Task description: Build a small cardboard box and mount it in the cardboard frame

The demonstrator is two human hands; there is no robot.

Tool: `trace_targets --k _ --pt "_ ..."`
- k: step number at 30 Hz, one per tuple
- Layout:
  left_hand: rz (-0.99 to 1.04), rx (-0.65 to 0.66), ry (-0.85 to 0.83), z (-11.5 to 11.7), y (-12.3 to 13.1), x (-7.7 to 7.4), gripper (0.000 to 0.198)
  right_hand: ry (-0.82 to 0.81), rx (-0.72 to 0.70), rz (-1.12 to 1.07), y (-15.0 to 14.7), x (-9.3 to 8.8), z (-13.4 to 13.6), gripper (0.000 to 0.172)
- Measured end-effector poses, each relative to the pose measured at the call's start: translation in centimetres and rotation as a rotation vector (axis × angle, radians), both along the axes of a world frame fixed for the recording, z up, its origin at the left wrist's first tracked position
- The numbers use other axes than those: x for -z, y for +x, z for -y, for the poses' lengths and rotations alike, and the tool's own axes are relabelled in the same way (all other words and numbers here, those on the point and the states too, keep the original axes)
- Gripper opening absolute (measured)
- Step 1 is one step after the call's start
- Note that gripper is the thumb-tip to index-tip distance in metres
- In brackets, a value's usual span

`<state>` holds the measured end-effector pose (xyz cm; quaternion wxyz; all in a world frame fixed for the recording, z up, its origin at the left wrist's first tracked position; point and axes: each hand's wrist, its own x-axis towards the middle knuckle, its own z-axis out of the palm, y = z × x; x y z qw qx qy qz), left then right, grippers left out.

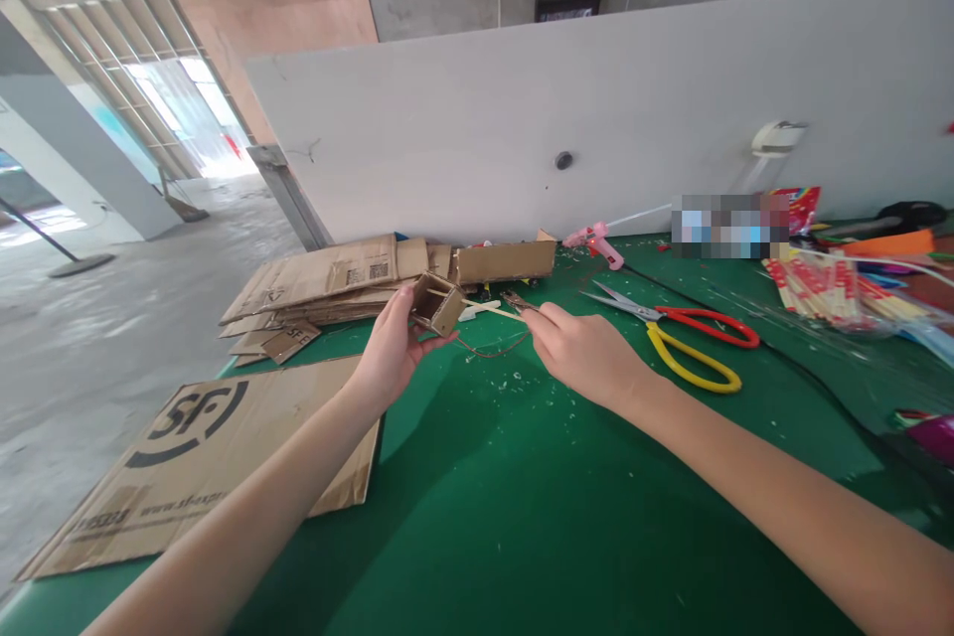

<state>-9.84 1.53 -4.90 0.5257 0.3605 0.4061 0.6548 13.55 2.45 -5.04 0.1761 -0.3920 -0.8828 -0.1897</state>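
My left hand is closed around a small open cardboard box, lifted above the green table and tilted. A thin pale wooden stick runs from the box toward my right hand. The right fingers pinch the stick's other end. By those fingertips shows a small brownish piece, too small to make out. Below the stick curves a thin reddish wire. To the right of my right hand lie scissors with one red and one yellow handle, blades parted.
Stacked cardboard lies at the back left, with a large flat cardboard sheet nearer. A pink glue gun lies behind the scissors, its dark cord trailing right. Wrapped sticks fill the right side. A grey partition stands behind the table.
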Motion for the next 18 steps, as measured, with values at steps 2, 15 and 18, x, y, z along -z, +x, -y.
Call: trace_targets --k 2,15,18 --pt "-0.027 -0.016 0.036 0.06 0.03 0.16 0.023 -0.007 -0.007 -0.012 -0.26 -0.10 0.33 0.037" --pt "-0.006 -0.050 0.020 0.13 0.23 0.23 0.024 -0.067 0.017 -0.023 -0.83 0.01 0.71 0.040" --pt "0.003 -0.066 -0.016 0.21 0.40 0.29 0.024 -0.091 0.028 -0.010 -0.99 0.03 0.85 0.039"
